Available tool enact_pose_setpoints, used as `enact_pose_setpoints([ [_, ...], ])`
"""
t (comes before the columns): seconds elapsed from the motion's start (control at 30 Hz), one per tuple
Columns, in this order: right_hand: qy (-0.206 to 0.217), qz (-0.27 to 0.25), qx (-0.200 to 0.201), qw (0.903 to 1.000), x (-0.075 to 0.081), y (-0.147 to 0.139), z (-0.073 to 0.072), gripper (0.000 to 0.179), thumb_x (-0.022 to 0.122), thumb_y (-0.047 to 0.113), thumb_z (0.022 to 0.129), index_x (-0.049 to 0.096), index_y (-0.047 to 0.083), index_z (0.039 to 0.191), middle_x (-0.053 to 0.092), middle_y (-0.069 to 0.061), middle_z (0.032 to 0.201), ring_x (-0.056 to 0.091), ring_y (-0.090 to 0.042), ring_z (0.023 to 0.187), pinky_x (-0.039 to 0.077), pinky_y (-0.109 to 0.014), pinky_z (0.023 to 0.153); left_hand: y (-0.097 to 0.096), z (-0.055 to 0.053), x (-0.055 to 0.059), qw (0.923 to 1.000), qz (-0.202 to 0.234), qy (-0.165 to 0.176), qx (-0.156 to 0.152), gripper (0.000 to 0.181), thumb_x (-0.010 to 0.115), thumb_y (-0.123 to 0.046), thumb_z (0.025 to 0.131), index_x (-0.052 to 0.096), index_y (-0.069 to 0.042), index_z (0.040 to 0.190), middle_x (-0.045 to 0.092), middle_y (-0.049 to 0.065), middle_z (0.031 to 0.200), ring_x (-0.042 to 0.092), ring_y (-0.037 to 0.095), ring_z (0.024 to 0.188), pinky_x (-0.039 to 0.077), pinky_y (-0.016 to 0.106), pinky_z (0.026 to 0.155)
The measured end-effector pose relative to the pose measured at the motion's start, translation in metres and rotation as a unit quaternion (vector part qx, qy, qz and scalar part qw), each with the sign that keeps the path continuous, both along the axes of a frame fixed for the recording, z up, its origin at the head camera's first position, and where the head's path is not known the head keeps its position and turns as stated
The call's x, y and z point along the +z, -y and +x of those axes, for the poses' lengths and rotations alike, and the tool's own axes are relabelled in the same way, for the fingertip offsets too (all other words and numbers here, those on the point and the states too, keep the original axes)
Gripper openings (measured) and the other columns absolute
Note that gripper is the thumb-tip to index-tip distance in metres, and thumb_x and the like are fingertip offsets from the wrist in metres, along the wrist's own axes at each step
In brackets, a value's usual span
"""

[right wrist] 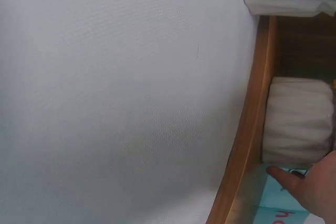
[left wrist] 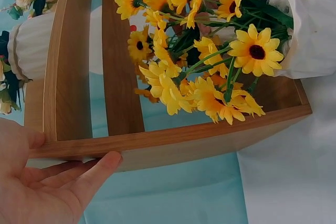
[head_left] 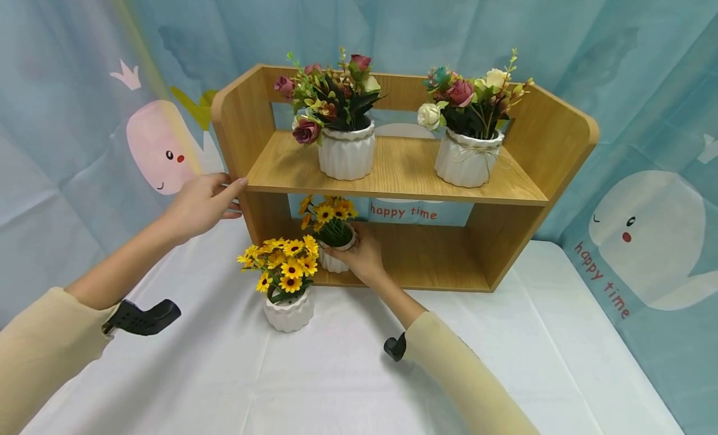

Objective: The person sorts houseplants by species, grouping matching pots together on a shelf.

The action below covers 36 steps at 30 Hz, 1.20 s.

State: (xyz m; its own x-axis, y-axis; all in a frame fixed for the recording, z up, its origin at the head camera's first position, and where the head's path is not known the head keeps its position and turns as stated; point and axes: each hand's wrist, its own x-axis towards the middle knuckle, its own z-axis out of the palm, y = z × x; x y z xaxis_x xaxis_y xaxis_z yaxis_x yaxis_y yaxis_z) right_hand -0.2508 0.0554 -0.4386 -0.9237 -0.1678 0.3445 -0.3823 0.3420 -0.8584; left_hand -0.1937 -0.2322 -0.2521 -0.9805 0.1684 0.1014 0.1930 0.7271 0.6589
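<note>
My left hand [head_left: 204, 205] grips the front edge of the left side panel of a two-tier wooden shelf [head_left: 392, 192]; the left wrist view shows fingers on both faces of that panel. On the lower tier my right hand [head_left: 363, 255] holds a white ribbed flower pot [head_left: 334, 260] of small yellow flowers from its right side, thumb across the front, other fingers partly hidden. The right wrist view shows this pot [right wrist: 298, 121] lying against the shelf base with a finger beside it. Another white pot of yellow sunflowers [head_left: 288, 310] stands on the table before the shelf's left part.
Two white pots with mixed artificial roses, one left [head_left: 346, 151] and one right [head_left: 468, 159], stand on the upper tier. The shelf sits on a white cloth-covered table [head_left: 314, 385]. Behind hangs a light blue curtain [head_left: 628, 61] with cartoon prints.
</note>
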Motion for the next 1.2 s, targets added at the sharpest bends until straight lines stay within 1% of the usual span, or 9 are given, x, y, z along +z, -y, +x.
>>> enact_pose_setpoints([
  [0.17, -0.011, 0.005, 0.004, 0.9999, 0.003, -0.004, 0.005, 0.068, 0.091, 0.014, 0.084, 0.058, -0.003, 0.141, 0.066, -0.021, 0.136, 0.065, -0.036, 0.127, 0.055, -0.050, 0.103, -0.001, 0.000, 0.000, 1.0000, 0.000, -0.002, 0.000, 0.065, 0.039, -0.039, 0.115, 0.047, 0.020, 0.141, 0.065, 0.041, 0.126, 0.077, 0.040, 0.100, 0.056, 0.014, 0.069],
  [0.37, -0.041, 0.000, 0.013, 0.9991, 0.006, -0.012, 0.011, 0.062, 0.088, 0.013, 0.087, 0.061, -0.002, 0.141, 0.067, -0.022, 0.137, 0.063, -0.039, 0.130, 0.051, -0.057, 0.106, 0.001, -0.001, -0.001, 0.9999, -0.007, -0.008, 0.002, 0.063, 0.039, -0.038, 0.115, 0.049, 0.019, 0.139, 0.066, 0.040, 0.124, 0.079, 0.033, 0.092, 0.055, 0.013, 0.068],
  [0.47, -0.046, 0.004, 0.007, 0.9989, 0.009, -0.016, 0.018, 0.062, 0.088, 0.015, 0.087, 0.061, -0.002, 0.141, 0.067, -0.022, 0.137, 0.061, -0.042, 0.131, 0.048, -0.061, 0.108, 0.001, -0.001, -0.001, 0.9999, -0.010, -0.011, 0.002, 0.061, 0.039, -0.037, 0.115, 0.050, 0.019, 0.137, 0.067, 0.040, 0.122, 0.080, 0.031, 0.090, 0.054, 0.013, 0.068],
  [0.63, -0.023, 0.018, -0.013, 0.9995, 0.013, -0.020, 0.032, 0.069, 0.088, 0.019, 0.088, 0.057, -0.004, 0.145, 0.063, -0.024, 0.142, 0.057, -0.047, 0.134, 0.046, -0.064, 0.108, 0.000, -0.001, -0.001, 0.9999, -0.010, -0.013, -0.001, 0.059, 0.039, -0.036, 0.115, 0.050, 0.018, 0.135, 0.068, 0.040, 0.120, 0.080, 0.030, 0.089, 0.054, 0.011, 0.067],
  [0.77, 0.001, 0.016, -0.021, 0.9996, 0.015, -0.022, 0.046, 0.069, 0.087, 0.020, 0.088, 0.056, -0.007, 0.144, 0.062, -0.026, 0.142, 0.057, -0.047, 0.134, 0.046, -0.063, 0.109, 0.000, 0.000, -0.001, 0.9998, -0.015, -0.014, -0.001, 0.059, 0.038, -0.036, 0.115, 0.050, 0.018, 0.136, 0.067, 0.040, 0.121, 0.079, 0.034, 0.093, 0.053, 0.011, 0.067],
  [0.87, -0.002, 0.013, -0.026, 0.9996, 0.016, -0.021, 0.057, 0.066, 0.088, 0.019, 0.087, 0.059, -0.008, 0.140, 0.065, -0.026, 0.139, 0.060, -0.048, 0.131, 0.047, -0.062, 0.108, -0.001, 0.000, -0.001, 0.9998, -0.017, -0.014, 0.000, 0.059, 0.038, -0.036, 0.115, 0.050, 0.018, 0.137, 0.067, 0.040, 0.122, 0.079, 0.036, 0.094, 0.054, 0.012, 0.068],
  [1.0, -0.015, 0.011, -0.024, 0.9995, 0.013, -0.017, 0.071, 0.064, 0.089, 0.017, 0.086, 0.061, -0.011, 0.136, 0.066, -0.028, 0.137, 0.063, -0.049, 0.126, 0.050, -0.062, 0.105, -0.001, 0.000, -0.001, 0.9997, -0.019, -0.014, 0.001, 0.059, 0.038, -0.036, 0.115, 0.050, 0.018, 0.137, 0.067, 0.039, 0.122, 0.079, 0.033, 0.092, 0.054, 0.013, 0.068],
  [1.07, -0.019, 0.019, -0.019, 0.9994, 0.011, -0.014, 0.078, 0.063, 0.089, 0.018, 0.086, 0.061, -0.011, 0.136, 0.066, -0.028, 0.136, 0.065, -0.048, 0.123, 0.053, -0.060, 0.101, -0.001, 0.000, -0.001, 0.9997, -0.020, -0.014, 0.000, 0.060, 0.038, -0.036, 0.115, 0.050, 0.018, 0.138, 0.067, 0.039, 0.122, 0.079, 0.032, 0.092, 0.054, 0.012, 0.068],
  [1.2, -0.015, 0.011, 0.000, 0.9998, 0.009, -0.008, 0.090, 0.062, 0.088, 0.017, 0.088, 0.061, -0.012, 0.135, 0.066, -0.028, 0.136, 0.064, -0.048, 0.120, 0.054, -0.062, 0.096, -0.001, 0.000, -0.002, 0.9997, -0.022, -0.013, -0.001, 0.061, 0.037, -0.037, 0.115, 0.049, 0.018, 0.139, 0.067, 0.039, 0.123, 0.078, 0.036, 0.095, 0.056, 0.014, 0.069],
])
